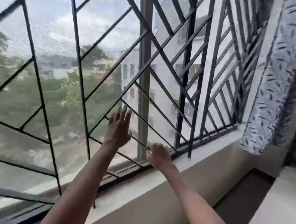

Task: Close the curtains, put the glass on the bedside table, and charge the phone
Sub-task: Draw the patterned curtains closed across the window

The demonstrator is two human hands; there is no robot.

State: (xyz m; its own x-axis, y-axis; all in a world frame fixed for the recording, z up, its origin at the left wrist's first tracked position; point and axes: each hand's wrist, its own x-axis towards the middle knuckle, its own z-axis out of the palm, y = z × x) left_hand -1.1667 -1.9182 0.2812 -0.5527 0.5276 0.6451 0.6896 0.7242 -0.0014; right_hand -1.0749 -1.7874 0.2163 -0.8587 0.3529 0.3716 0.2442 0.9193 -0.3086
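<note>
Metal grille (166,59), one patterned curtain (277,79), two empty hands: left (118,127) fingers spread, right (158,155) curled.

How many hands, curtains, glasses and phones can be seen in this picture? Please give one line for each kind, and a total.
Hands: 2, the left hand and the right hand
Curtains: 1, the patterned curtain at the right of the window
Glasses: 0
Phones: 0
Total: 3
</note>
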